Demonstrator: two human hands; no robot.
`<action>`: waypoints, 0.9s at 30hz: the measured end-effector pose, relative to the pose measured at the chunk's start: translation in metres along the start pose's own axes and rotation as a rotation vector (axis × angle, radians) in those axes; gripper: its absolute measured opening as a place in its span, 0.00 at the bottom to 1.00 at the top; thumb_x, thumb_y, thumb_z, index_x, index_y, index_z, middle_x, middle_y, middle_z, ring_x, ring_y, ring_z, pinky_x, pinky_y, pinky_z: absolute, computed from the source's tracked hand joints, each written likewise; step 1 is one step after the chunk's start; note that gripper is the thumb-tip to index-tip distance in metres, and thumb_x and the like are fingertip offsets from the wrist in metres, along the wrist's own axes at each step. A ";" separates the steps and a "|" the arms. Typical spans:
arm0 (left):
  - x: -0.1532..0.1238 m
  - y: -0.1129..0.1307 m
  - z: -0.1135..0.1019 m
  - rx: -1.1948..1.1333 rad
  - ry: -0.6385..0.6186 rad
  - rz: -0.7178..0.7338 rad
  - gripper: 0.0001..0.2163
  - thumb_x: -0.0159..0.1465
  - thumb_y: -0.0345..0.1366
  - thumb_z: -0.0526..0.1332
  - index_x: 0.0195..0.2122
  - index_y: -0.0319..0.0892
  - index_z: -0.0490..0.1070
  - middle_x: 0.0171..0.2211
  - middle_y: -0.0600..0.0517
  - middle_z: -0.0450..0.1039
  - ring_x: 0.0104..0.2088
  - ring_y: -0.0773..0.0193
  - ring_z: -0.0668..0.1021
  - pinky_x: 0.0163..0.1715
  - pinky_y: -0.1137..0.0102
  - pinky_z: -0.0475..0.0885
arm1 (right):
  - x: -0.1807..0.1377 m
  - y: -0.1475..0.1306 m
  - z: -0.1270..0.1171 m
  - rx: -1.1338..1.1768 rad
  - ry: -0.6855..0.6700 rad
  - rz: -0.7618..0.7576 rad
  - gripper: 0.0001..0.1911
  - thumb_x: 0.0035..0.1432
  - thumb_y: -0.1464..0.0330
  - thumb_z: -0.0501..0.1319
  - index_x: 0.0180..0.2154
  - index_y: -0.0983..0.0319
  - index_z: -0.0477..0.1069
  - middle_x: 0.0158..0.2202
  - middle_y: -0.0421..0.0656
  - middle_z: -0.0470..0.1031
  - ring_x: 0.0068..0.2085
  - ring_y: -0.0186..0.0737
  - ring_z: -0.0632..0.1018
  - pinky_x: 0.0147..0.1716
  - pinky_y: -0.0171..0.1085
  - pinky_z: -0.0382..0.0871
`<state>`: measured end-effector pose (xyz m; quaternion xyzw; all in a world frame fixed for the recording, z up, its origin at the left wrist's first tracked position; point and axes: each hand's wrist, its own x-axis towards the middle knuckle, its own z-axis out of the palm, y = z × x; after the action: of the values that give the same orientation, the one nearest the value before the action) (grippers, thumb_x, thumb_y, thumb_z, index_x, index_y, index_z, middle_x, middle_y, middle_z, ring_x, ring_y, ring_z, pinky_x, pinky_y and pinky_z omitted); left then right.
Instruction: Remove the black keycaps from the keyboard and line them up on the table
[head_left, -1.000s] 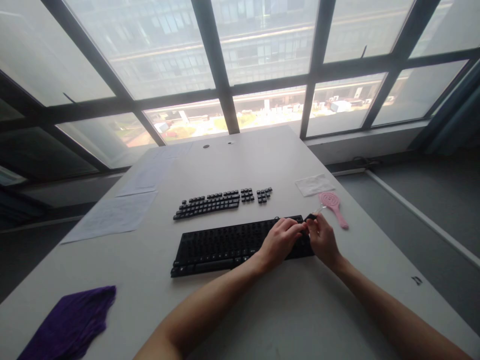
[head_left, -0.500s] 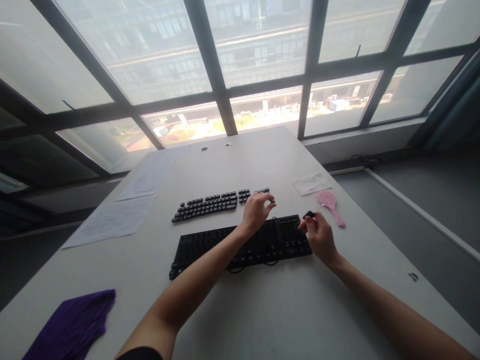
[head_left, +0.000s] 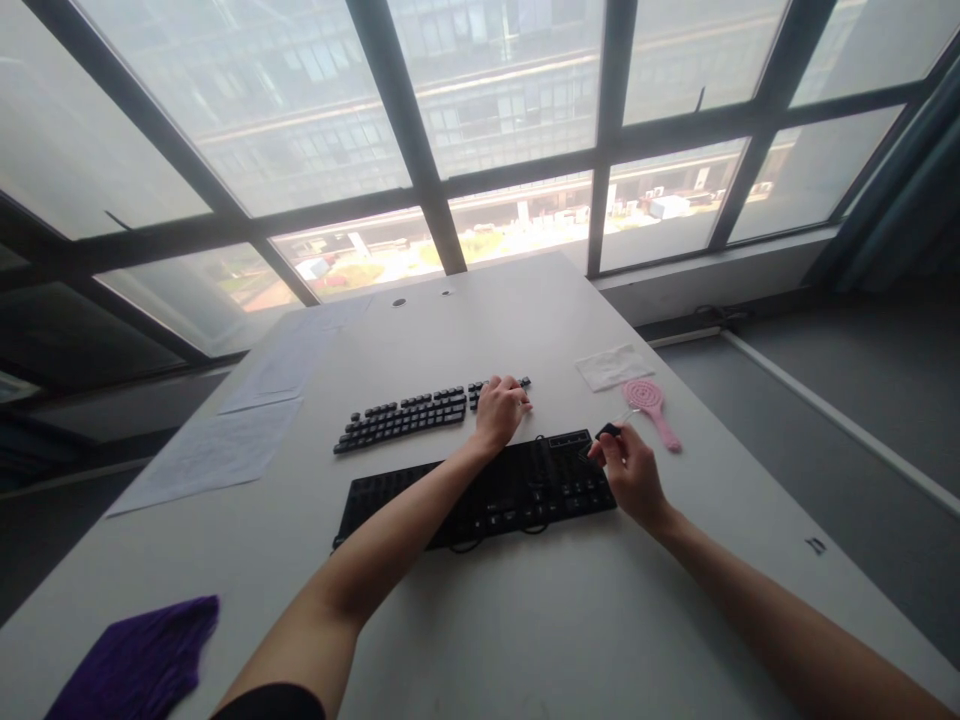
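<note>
A black keyboard point(head_left: 559, 490) lies across the white table, many of its keys without caps and its lower right still capped. Behind it, loose black keycaps point(head_left: 405, 418) are laid out in rows. My left hand point(head_left: 501, 410) is over the right end of these rows, fingers curled down and closed; what they hold, if anything, is hidden. At the keyboard's upper right corner, my right hand point(head_left: 634, 475) grips a wire keycap puller point(head_left: 607, 431) by its black handle, the thin wires pointing up and away. My left forearm covers part of the keyboard.
A pink hairbrush point(head_left: 649, 408) and a flat white packet point(head_left: 615, 368) lie beyond my right hand. Paper sheets point(head_left: 210, 455) are along the left edge, with a purple cloth point(head_left: 142, 655) at the near left. A small dark piece point(head_left: 815, 546) lies near the right edge. Windows stand behind the table.
My left hand has moved left and down onto the right group of keycaps, its fingers curling in. My right hand keeps the keycap puller in nearly the same place. The view has shifted slightly.
</note>
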<state>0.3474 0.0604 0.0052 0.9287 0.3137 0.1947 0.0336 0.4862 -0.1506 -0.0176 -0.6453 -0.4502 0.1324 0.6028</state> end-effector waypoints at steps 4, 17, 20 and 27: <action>0.002 -0.001 0.001 0.013 -0.012 -0.015 0.03 0.61 0.36 0.67 0.33 0.44 0.79 0.41 0.47 0.75 0.45 0.52 0.71 0.47 0.58 0.66 | -0.001 -0.002 -0.001 0.025 0.005 0.003 0.11 0.68 0.60 0.55 0.35 0.59 0.65 0.26 0.40 0.74 0.25 0.38 0.74 0.28 0.36 0.68; -0.053 0.052 -0.038 -0.209 0.020 0.112 0.08 0.69 0.35 0.58 0.34 0.43 0.75 0.37 0.49 0.74 0.41 0.59 0.73 0.47 0.63 0.68 | 0.016 -0.012 -0.012 -0.104 -0.003 0.001 0.07 0.66 0.65 0.52 0.36 0.60 0.65 0.29 0.40 0.71 0.29 0.38 0.73 0.32 0.36 0.68; -0.086 0.076 -0.035 -0.263 -0.073 0.205 0.06 0.68 0.34 0.58 0.38 0.43 0.75 0.38 0.49 0.74 0.40 0.59 0.73 0.45 0.65 0.70 | 0.014 -0.014 -0.012 -0.401 -0.114 0.028 0.09 0.64 0.63 0.54 0.32 0.60 0.64 0.25 0.39 0.70 0.26 0.38 0.72 0.29 0.34 0.63; -0.109 0.089 -0.021 -0.273 -0.093 0.191 0.06 0.67 0.32 0.58 0.41 0.43 0.74 0.40 0.49 0.72 0.41 0.60 0.72 0.45 0.65 0.71 | 0.005 -0.022 -0.010 -0.978 -0.487 0.201 0.24 0.66 0.51 0.52 0.30 0.61 0.73 0.30 0.49 0.80 0.31 0.46 0.80 0.28 0.36 0.59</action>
<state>0.3106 -0.0767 0.0037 0.9492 0.1925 0.1946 0.1553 0.4869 -0.1565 0.0063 -0.8405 -0.5218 0.1103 0.0959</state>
